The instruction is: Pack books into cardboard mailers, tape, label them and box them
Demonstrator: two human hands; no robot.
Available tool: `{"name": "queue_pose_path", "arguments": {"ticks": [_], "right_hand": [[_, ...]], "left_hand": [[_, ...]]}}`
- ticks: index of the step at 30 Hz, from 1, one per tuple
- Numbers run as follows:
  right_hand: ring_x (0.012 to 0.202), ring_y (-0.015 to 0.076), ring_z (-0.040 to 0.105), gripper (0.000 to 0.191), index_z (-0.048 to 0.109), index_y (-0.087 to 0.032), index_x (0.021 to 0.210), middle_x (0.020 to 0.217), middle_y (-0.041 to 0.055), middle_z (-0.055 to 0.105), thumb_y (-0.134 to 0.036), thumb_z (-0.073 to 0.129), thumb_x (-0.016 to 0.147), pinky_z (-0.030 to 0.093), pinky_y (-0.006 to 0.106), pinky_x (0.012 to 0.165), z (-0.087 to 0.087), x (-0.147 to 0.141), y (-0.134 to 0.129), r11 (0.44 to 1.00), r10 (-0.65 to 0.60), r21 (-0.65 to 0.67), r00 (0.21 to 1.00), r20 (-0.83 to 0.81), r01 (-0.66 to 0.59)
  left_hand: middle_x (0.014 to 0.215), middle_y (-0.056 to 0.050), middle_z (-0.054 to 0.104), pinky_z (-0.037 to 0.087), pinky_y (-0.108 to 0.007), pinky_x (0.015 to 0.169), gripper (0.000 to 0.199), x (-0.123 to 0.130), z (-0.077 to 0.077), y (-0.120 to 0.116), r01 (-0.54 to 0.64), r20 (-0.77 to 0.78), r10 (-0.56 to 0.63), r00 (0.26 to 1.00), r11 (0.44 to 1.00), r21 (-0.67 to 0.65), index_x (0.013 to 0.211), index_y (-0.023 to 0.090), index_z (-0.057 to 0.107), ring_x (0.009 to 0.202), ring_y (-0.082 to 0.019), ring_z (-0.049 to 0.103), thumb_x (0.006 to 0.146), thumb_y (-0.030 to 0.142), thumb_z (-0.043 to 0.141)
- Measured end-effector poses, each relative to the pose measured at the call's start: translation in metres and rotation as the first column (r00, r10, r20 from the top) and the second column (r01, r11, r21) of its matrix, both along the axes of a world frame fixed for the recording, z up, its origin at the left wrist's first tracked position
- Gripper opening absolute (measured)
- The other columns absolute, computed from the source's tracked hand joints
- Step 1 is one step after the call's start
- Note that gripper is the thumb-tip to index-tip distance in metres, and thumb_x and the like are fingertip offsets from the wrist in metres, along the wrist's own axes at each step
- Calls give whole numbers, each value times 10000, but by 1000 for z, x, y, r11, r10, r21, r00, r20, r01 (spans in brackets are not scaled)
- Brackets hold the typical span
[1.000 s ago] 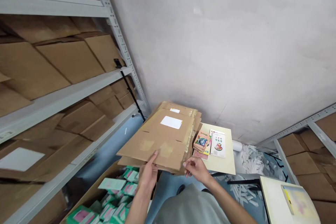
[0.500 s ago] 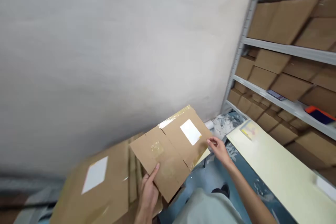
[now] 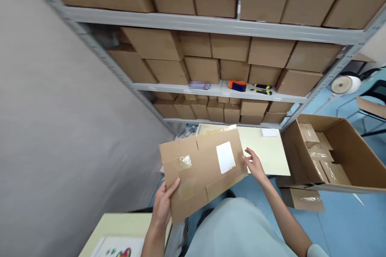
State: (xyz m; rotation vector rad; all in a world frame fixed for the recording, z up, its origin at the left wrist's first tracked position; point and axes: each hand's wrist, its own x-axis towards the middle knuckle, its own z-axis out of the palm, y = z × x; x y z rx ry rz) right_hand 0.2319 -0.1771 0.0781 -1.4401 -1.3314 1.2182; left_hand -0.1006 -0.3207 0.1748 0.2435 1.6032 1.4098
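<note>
A flattened cardboard box point(image 3: 202, 172) is held out in front of me, tilted, with a white label point(image 3: 225, 157) on its right half and clear tape on its left part and top edge. My left hand point(image 3: 164, 200) grips its lower left edge, thumb on top and the other fingers hidden behind. At the right edge, my right hand point(image 3: 252, 164) has its thumb and index fingertip against the cardboard, while its other fingers are curled loosely.
Ahead stands a grey metal shelf point(image 3: 211, 24) full of cardboard boxes, with an orange and blue item point(image 3: 238, 85) and utility knives point(image 3: 261, 89). Below it is a pale table point(image 3: 268, 152). A large open carton point(image 3: 358, 144) holding smaller boxes stands right; another pale table point(image 3: 120, 225) is lower left.
My view has swung right, from the wall to the shelf. The flattened box has come along in my hands, away from the stacked cardboard that was at the left.
</note>
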Motion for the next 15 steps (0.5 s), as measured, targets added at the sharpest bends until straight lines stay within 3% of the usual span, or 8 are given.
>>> {"name": "queue_pose_path", "arguments": {"ticks": [4, 8, 11, 15], "right_hand": [[783, 215, 720, 802, 593, -165, 1464, 1408, 213, 719, -645, 696, 830, 626, 408, 729, -2, 51, 32, 985, -164, -64, 986, -16, 163], [736, 212, 726, 801, 616, -150, 1416, 1180, 157, 778, -635, 726, 789, 591, 371, 683, 1, 78, 52, 954, -289, -81, 957, -6, 287], [710, 200, 716, 680, 690, -170, 1267, 1067, 101, 765, -614, 751, 755, 576, 360, 689, 3, 85, 63, 942, -323, -92, 946, 10, 323], [691, 205, 699, 541, 710, -183, 1013, 930, 74, 760, -629, 783, 716, 559, 357, 695, 9, 83, 76, 935, -335, -103, 941, 47, 339]], "left_hand": [[1112, -114, 828, 647, -374, 823, 786, 31, 10, 86, 230, -76, -225, 971, 970, 73, 1187, 186, 700, 1006, -329, 793, 566, 587, 969], [1119, -117, 812, 636, -353, 839, 690, 47, 8, 138, 350, -149, -335, 930, 932, 89, 1116, 208, 723, 1067, -338, 769, 601, 601, 959], [1129, -122, 805, 623, -353, 899, 652, 43, -7, 166, 406, -234, -379, 896, 911, 79, 1080, 213, 737, 1125, -335, 744, 620, 628, 942], [1162, -122, 808, 594, -381, 989, 710, 19, -39, 197, 507, -333, -466, 820, 861, 44, 1092, 212, 739, 1144, -324, 731, 631, 730, 890]]}}
